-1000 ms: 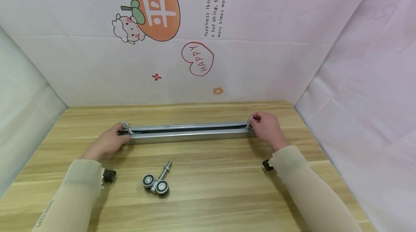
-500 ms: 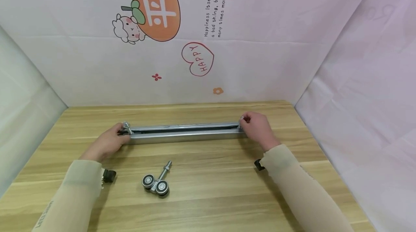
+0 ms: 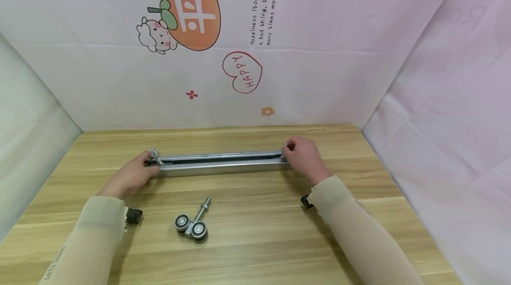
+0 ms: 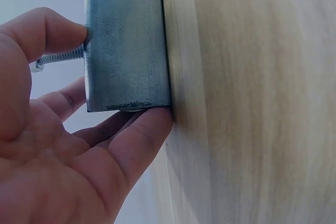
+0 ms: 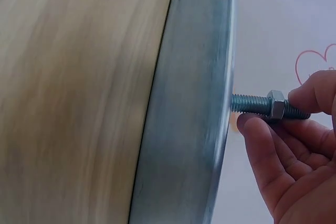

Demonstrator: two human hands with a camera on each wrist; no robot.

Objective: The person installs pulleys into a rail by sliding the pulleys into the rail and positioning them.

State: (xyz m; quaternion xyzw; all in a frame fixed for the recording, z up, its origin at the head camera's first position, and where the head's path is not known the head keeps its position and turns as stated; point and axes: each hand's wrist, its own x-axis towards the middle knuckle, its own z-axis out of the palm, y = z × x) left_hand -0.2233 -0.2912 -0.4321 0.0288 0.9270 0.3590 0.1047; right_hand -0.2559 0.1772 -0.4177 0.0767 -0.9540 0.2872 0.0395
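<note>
A galvanised steel sliding-door track [image 3: 223, 167] lies across the wooden table with its slot facing up. My left hand [image 3: 133, 174] grips its left end; in the left wrist view the thumb presses the top edge and fingers touch the end. A threaded bolt [image 3: 156, 157] with a nut sticks up from the slot beside that hand. Farther right, my right hand [image 3: 306, 157] pinches a second threaded bolt [image 5: 251, 103] below and above its hex nut [image 5: 276, 104]. What these bolts join inside the track is hidden. The right hand covers the track's right end in the head view.
A loose roller trolley [image 3: 191, 225] with black-rimmed wheels and a threaded bolt lies on the table [image 3: 259, 236] in front of the track. Behind the table hangs a white printed cloth [image 3: 319, 54], with cloth at both sides too.
My right hand has moved left along the track with the bolt in its fingers. The left hand, the track and the loose trolley have stayed in place.
</note>
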